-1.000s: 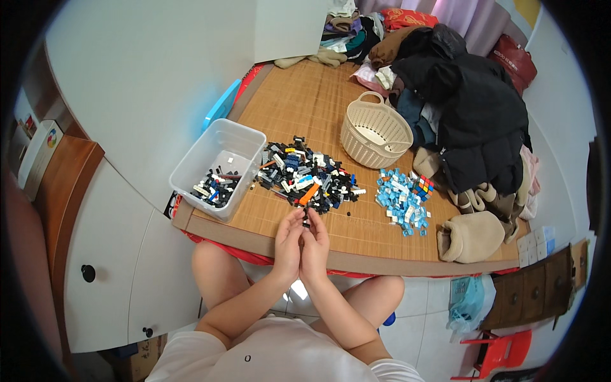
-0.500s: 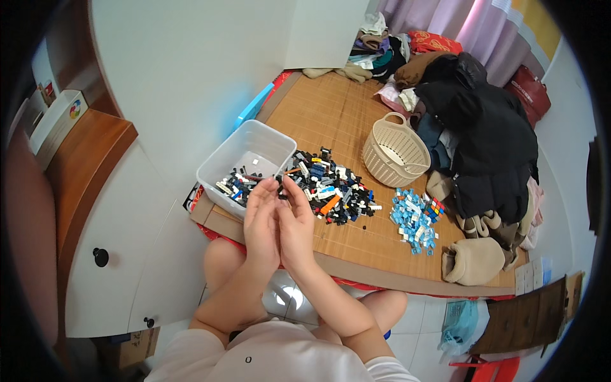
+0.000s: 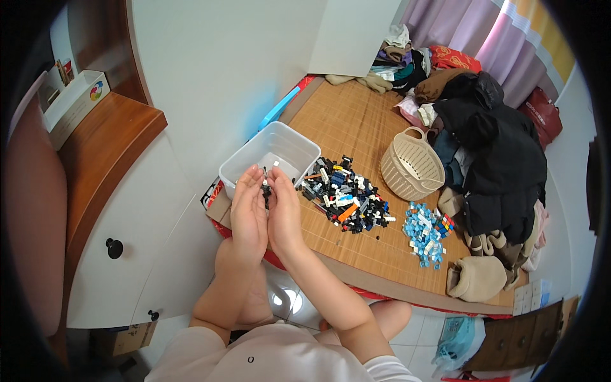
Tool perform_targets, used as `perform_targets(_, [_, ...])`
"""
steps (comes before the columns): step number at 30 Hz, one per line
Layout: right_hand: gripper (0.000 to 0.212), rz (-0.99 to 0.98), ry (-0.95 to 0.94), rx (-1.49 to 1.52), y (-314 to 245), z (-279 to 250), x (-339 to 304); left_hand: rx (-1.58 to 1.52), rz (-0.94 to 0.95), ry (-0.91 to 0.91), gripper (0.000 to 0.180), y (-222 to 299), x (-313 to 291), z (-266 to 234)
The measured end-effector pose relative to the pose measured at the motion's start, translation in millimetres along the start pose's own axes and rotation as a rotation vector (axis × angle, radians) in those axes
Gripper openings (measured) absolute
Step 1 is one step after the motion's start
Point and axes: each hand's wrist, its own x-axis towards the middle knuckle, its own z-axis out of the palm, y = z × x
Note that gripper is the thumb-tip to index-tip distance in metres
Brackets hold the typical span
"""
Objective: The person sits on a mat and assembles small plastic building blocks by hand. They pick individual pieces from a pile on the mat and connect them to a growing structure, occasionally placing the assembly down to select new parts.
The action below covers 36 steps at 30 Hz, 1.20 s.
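My left hand (image 3: 248, 213) and my right hand (image 3: 283, 213) are raised side by side over the near edge of a clear plastic bin (image 3: 289, 148). Their fingertips pinch a small dark brick piece (image 3: 266, 186) between them. Dark bricks lie in the bin, mostly hidden behind my hands. Just to the right, a mixed pile of small bricks (image 3: 347, 197) is spread on the bamboo mat (image 3: 356, 121). A smaller pile of light blue bricks (image 3: 425, 230) lies further right.
A cream plastic basket (image 3: 412, 167) stands behind the piles. Dark coats and clothes (image 3: 496, 153) are heaped along the right side, with a beige slipper (image 3: 477, 280) near the mat's front edge. A white cabinet with black knobs (image 3: 114, 248) and a wooden shelf (image 3: 108, 140) stand at left.
My two hands have moved left from the mixed pile to over the clear bin, still pinched together on a small piece. The view has swung left too.
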Motion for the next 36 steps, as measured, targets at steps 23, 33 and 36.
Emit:
perform_targets(23, [0.044, -0.097, 0.285, -0.094, -25, -116, -53, 0.196, -0.342, -0.194, 0.046, -68, -41, 13])
perform_targets(33, [0.054, -0.142, 0.567, -0.208, -35, -202, -71, 0.425, -0.269, -0.055, 0.053, -124, -17, -23])
perform_targets(36, [0.056, -0.141, 0.574, -0.197, -39, -204, -67, 0.533, -0.154, -0.096, 0.055, -138, -1, -35])
